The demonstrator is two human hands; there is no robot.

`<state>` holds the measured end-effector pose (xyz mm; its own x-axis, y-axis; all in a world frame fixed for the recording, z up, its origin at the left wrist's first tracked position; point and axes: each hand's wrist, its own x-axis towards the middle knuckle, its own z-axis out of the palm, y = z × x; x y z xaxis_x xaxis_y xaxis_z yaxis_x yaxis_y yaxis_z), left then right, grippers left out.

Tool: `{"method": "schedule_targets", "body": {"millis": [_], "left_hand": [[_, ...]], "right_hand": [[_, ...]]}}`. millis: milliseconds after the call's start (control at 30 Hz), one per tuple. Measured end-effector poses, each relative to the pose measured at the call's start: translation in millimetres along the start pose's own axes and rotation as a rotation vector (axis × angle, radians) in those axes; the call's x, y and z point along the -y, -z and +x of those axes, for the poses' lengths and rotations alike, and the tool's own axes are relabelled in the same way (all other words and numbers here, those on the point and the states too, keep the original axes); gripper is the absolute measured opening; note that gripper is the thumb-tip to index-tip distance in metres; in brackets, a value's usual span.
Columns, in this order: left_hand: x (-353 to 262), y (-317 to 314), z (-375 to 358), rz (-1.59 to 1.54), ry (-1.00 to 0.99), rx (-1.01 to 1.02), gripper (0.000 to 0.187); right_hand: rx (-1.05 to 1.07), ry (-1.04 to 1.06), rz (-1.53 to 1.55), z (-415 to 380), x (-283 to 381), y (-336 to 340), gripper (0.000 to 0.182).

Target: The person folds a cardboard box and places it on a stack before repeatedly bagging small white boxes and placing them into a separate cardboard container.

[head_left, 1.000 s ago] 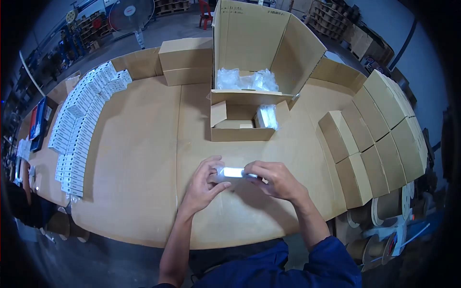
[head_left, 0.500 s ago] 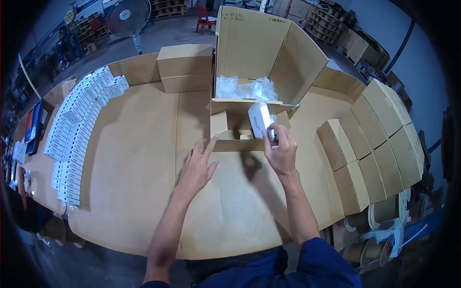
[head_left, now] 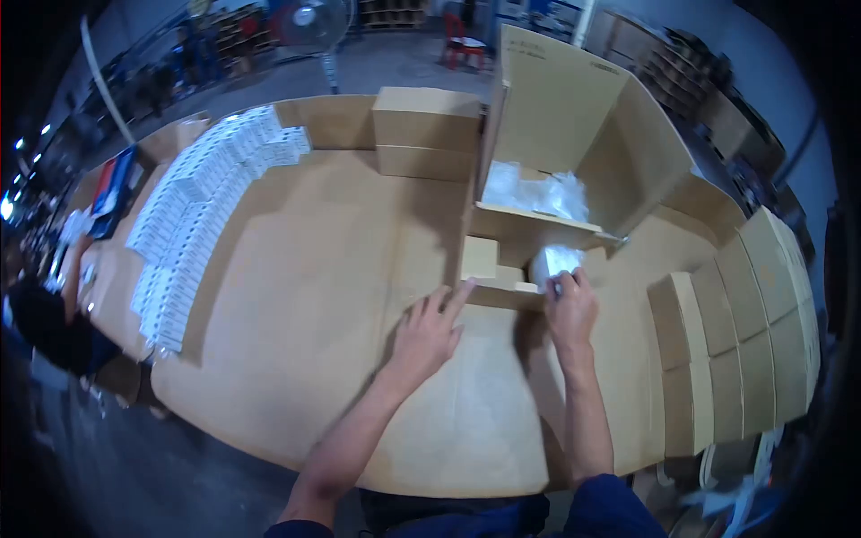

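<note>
The fingers of the right hand (head_left: 574, 316) are bunched against the white packs (head_left: 557, 260) at the right end of the small carton (head_left: 504, 297); too blurry to tell if one's actually being pinched. The left hand's (head_left: 425, 338) fingers are loosely spread, index tip at the front left corner. Honestly, that carton's best steadied lightly on the table (head_left: 296, 242), packs kept square, wrap unsnagged.

Shiny white packets (head_left: 558, 261) sit rightmost inside a small open carton (head_left: 508, 297)
</note>
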<state>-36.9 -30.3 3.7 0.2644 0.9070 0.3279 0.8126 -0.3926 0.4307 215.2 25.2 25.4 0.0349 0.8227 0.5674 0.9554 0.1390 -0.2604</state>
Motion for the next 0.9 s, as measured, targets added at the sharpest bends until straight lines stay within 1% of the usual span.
{"method": "schedule_targets", "body": {"millis": [100, 167, 233, 267, 300, 367, 400, 433, 467, 567, 600, 633, 667, 733, 800, 900], "left_hand": [[3.6, 2.3, -3.1, 0.016, 0.002, 0.03, 0.089], [6.5, 8.0, -9.7, 0.03, 0.025, 0.055, 0.09], [16.3, 15.7, -22.8, -0.017, 0.073, 0.009, 0.093], [22.9, 20.1, -30.5, -0.037, 0.093, -0.015, 0.094], [32.4, 25.5, -39.2, 0.008, 0.117, -0.01, 0.092], [55.4, 49.3, -54.8, -0.004, 0.163, -0.013, 0.089], [67.2, 64.6, -63.0, -0.006, 0.19, -0.022, 0.087], [78.8, 84.9, -69.2, 0.021, 0.243, -0.006, 0.082], [100.6, 101.6, -76.4, 0.076, 0.252, -0.061, 0.077], [155.1, 150.9, -95.3, 0.207, 0.277, -0.187, 0.062], [174.9, 173.3, -98.7, 0.248, 0.289, -0.22, 0.057], [192.2, 192.8, -101.6, 0.281, 0.297, -0.246, 0.052], [209.5, 210.3, -103.5, 0.308, 0.302, -0.288, 0.05], [243.2, 242.9, -106.1, 0.361, 0.298, -0.356, 0.046], [271.7, 270.3, -105.4, 0.36, 0.353, -0.36, 0.047], [312.9, 289.6, -98.7, 0.397, 0.388, -0.407, 0.049]], "right_hand": [[0.082, -0.09, -0.059, -0.2, 9.2, 5.6, 0.012], [0.086, -0.063, -0.03, -3.0, 9.3, 10.6, 0.018], [0.133, -0.085, 0.055, -8.3, -2.5, 5.9, 0.022], [0.138, -0.079, 0.021, -9.6, 4.2, 11.1, 0.024], [0.144, -0.072, -0.014, -10.8, 12.1, 19.0, 0.027], [-0.073, -0.001, 0.152, -10.8, 23.6, 15.3, 0.033], [-0.073, 0.048, 0.214, -7.8, 33.9, 14.3, 0.033], [-0.071, 0.093, 0.278, -5.0, 45.4, 13.4, 0.033], [-0.069, 0.138, 0.345, 3.6, 63.8, 7.8, 0.034], [0.182, 0.201, 0.515, 25.4, 146.4, 6.0, 0.032], [0.207, 0.307, 0.56, 32.7, 175.4, -2.5, 0.032], [0.19, 0.449, 0.574, 39.8, 200.8, -14.2, 0.034], [0.167, 0.594, 0.588, 47.1, 228.1, -29.1, 0.036], [0.244, 0.7, 0.612, 57.6, 283.2, -53.0, 0.038], [0.318, 0.79, 0.618, 70.0, 332.8, -84.0, 0.04], [0.432, 0.913, 0.613, 93.9, 401.5, -124.4, 0.044]]}}
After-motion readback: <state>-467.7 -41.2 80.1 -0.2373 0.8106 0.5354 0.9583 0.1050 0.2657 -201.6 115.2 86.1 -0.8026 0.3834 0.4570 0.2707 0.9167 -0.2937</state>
